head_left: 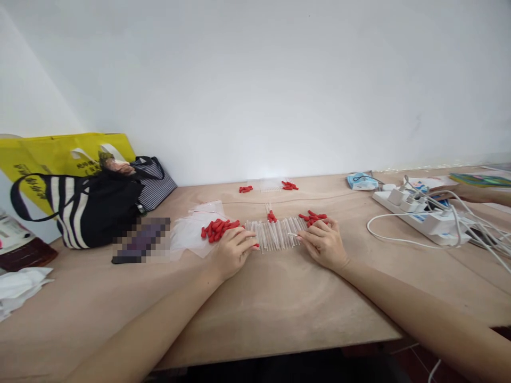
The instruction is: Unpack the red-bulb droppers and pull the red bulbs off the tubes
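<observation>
Thin clear dropper tubes (pixel 273 236) lie side by side in a row on the table, between my two hands. My left hand (pixel 233 251) is at the row's left end, its fingers pinched on a red rubber bulb (pixel 256 245) that shows only in part. From the fingertips of my right hand (pixel 326 246), closed at the row's right end, a thin pale tube (pixel 293 234) sticks out leftward. A heap of red bulbs (pixel 215 230) lies beside my left hand. A smaller heap (pixel 310 217) is partly behind my right fingers. Just beyond the row, several tubes have red bulbs (pixel 272 216) on their near ends.
Clear plastic bags (pixel 195 226) and a blurred-out phone-like object (pixel 141 242) lie left, before a black bag (pixel 99 213) and a yellow bag (pixel 48 154). More red bulbs (pixel 289 185) lie near the wall. Right are a power strip (pixel 419 215) with cables and another person's hand (pixel 455 191).
</observation>
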A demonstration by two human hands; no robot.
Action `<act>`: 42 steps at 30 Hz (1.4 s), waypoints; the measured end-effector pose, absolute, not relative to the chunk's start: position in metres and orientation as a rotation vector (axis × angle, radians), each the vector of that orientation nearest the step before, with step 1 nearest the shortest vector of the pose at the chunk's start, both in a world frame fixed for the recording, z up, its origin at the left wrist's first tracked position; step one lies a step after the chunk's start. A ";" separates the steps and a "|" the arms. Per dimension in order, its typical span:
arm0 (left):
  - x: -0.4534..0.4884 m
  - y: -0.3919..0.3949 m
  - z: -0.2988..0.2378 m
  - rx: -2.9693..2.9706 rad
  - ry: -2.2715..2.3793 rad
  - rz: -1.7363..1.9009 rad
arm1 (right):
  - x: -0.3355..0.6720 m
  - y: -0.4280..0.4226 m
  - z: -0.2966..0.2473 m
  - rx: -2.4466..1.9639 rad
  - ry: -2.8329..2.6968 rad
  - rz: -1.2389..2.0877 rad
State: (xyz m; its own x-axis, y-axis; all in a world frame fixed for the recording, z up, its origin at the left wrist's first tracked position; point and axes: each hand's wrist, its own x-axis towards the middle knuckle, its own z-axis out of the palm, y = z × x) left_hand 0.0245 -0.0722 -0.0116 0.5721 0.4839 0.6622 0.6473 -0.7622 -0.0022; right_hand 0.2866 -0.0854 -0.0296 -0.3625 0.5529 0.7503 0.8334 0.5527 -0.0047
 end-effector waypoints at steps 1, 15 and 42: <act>0.026 -0.072 -0.013 -2.571 -0.953 -1.014 | 0.288 -0.085 -0.031 -1.141 -2.046 -0.483; -0.047 -0.037 0.018 -1.847 -2.064 -1.328 | 0.251 -0.057 -0.016 -1.403 -2.026 -0.406; -0.053 -0.029 0.008 -1.819 -2.272 -1.022 | 0.246 -0.022 -0.001 -1.840 -1.765 0.331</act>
State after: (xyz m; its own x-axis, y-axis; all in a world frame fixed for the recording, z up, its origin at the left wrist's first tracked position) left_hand -0.0528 -0.0291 0.0077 -0.3039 0.8490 0.4322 0.8866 0.0860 0.4545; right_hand 0.2458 -0.0222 -0.0006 0.1014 0.9743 0.2012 0.8352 0.0265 -0.5492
